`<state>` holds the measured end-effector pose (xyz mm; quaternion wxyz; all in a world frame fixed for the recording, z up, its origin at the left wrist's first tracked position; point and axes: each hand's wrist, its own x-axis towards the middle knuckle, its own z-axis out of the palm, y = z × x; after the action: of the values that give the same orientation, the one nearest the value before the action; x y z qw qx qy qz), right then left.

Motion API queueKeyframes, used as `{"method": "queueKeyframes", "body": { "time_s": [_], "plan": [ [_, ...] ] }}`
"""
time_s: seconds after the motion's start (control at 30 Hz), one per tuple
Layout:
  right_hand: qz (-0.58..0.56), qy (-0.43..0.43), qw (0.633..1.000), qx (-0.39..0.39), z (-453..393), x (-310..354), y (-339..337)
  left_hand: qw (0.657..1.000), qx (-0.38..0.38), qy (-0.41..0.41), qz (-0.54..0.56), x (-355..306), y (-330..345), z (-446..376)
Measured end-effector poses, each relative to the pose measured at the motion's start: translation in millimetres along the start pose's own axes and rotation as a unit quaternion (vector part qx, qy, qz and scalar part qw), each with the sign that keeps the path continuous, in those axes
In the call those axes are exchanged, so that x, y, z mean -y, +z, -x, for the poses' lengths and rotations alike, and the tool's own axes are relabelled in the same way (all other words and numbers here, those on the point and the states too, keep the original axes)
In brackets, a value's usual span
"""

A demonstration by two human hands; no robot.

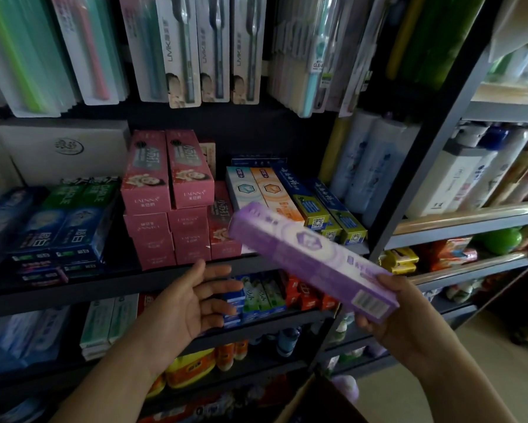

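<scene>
Dim shop aisle, dark metal shelf (pixel 73 288) packed with toothpaste boxes. Right hand (pixel 403 312) grips purple box (pixel 311 257); left hand (pixel 183 306) open, fingers spread.

Dim overall, shelves underexposed. Strongest light comes from the right of the purple box (pixel 311 261): the side rack (pixel 470 222) there looks washed out, w/ soft glare on its rails. Left of the purple box it gets darker; blue boxes (pixel 52 230) sit in heavy shadow. Box itself is motion-blurred, print smeared; left hand (pixel 189 303) just below-left of it is soft too. Above the box, toothbrush packs (pixel 183 50) catch faint reflections and fan outward, wide-angle bending, worst far from the box near the corners. Below it everything's murky, little detail.
</scene>
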<state>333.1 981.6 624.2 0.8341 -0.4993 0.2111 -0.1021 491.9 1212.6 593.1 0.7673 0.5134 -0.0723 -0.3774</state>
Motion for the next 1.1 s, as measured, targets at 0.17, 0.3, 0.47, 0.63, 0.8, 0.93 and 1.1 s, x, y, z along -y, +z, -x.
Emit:
{"method": "queueKeyframes", "body": {
  "time_s": [0.17, 0.3, 0.47, 0.63, 0.8, 0.93, 1.1],
  "plan": [
    [-0.015, -0.067, 0.997, -0.037, -17.2, 12.3, 38.3, 0.996, -0.070, -0.008, -0.059, 11.2, -8.8, -0.2],
    [0.000, -0.106, 0.990, -0.091, -49.4, 25.9, 73.1, 0.982, -0.122, -0.012, -0.142, 21.2, -20.6, 1.9],
    [0.062, -0.109, 0.981, -0.151, -96.4, 34.4, 99.5, 0.975, -0.144, -0.003, -0.168, 21.5, -29.3, 14.2],
    [0.332, -0.092, 0.912, -0.223, -120.9, 29.4, 91.9, 0.973, -0.150, 0.001, -0.176, 20.5, -36.5, 18.4],
    [0.460, -0.120, 0.843, -0.251, -121.0, 27.5, 88.8, 0.974, -0.140, 0.006, -0.179, 17.9, -36.0, 16.8],
    [0.446, -0.133, 0.845, -0.263, -127.0, 29.7, 90.8, 0.975, -0.125, 0.010, -0.184, 17.4, -35.1, 15.1],
    [0.472, -0.130, 0.829, -0.269, -132.7, 28.6, 90.7, 0.974, -0.114, 0.006, -0.195, 16.5, -38.7, 9.8]
  ]
}}
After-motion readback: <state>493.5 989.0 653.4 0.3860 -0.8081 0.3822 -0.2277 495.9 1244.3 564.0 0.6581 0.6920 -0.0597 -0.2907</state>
